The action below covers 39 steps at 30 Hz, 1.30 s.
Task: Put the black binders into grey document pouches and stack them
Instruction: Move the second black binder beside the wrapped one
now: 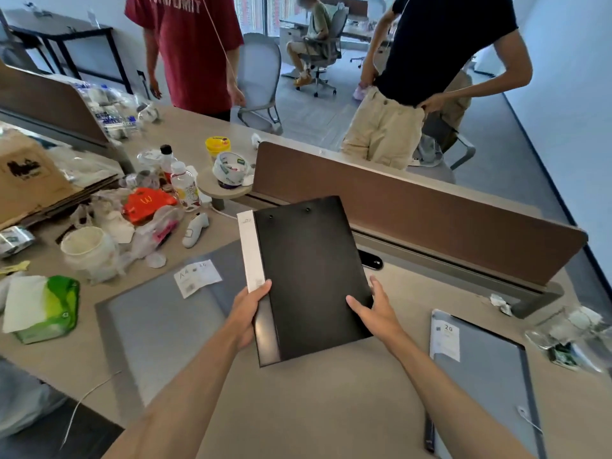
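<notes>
Black binder (311,276) held up above the desk (331,402), tilted, spine side toward the left, white label strip (250,250) running along its upper spine edge. Two small rivets visible near the top of the cover.

Left hand (246,313) closed on the spine edge, thumb on top at the lower end of the white strip. Right hand (376,314) grips the binder's lower right edge, thumb across the cover, fingers behind. Both hands holding the binder; it touches nothing else.

Grey document pouch (159,326) lies flat on the desk below and left of the binder, white paper label (197,277) near its top edge. A second grey pouch (486,369) lies at right with its own white label (445,336), well apart from the first.

Left part of the desk cluttered: green tissue pack (46,308), white tub (87,248), red carton (147,203), plastic bottle (185,187), tape roll (231,168). Brown divider panel (414,210) behind. Standing people beyond it.
</notes>
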Each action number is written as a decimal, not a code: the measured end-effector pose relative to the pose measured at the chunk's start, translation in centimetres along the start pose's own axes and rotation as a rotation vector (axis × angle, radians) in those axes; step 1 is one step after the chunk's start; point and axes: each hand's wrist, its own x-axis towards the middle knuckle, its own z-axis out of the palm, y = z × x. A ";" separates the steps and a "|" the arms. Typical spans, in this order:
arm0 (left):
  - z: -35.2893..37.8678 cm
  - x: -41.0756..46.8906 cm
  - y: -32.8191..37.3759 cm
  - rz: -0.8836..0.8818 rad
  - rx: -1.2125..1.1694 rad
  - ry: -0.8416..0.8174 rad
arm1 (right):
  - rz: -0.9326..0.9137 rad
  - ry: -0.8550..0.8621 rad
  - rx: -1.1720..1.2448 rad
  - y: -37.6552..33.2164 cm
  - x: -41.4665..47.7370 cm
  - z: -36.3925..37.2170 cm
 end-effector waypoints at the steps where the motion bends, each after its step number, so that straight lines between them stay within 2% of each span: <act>1: -0.4 0.6 -0.2 -0.019 0.018 -0.011 | 0.033 -0.001 0.042 0.2 0.2 0.5; 7: -2.3 4.8 -4.2 -0.135 0.426 -0.180 | 0.288 0.163 0.129 4.0 -1.3 3.5; 10: -1.8 6.5 -7.1 -0.027 0.786 -0.226 | 0.385 0.168 0.110 6.9 -2.4 4.1; 14: -1.6 6.4 -9.6 0.004 1.415 -0.408 | 0.464 0.169 0.096 9.5 -3.7 3.7; 17: -0.2 5.7 -9.6 0.233 1.663 -0.416 | 0.466 0.234 0.115 9.9 -4.3 2.6; 22: 4.9 4.0 -11.1 0.253 1.696 -0.520 | 0.502 0.419 0.023 10.6 -6.7 0.1; 25: 8.2 3.1 -12.9 0.260 1.701 -0.625 | 0.521 0.522 0.081 12.2 -8.1 -2.5; 27: 10.8 2.3 -14.6 0.264 1.752 -0.724 | 0.514 0.554 0.107 13.7 -8.9 -5.0; 30: 14.6 1.0 -17.1 0.414 1.933 -0.852 | 0.497 0.583 0.094 16.2 -10.2 -9.3; 32: 16.8 -0.5 -18.8 0.437 1.946 -0.914 | 0.516 0.581 0.059 18.6 -10.9 -12.0; 34: 19.2 -1.5 -20.5 0.295 1.815 -0.930 | 0.535 0.574 0.010 21.0 -10.9 -14.7; 39: 24.0 -1.7 -24.1 -0.151 1.384 -0.704 | 0.613 0.464 -0.128 26.8 -9.5 -19.4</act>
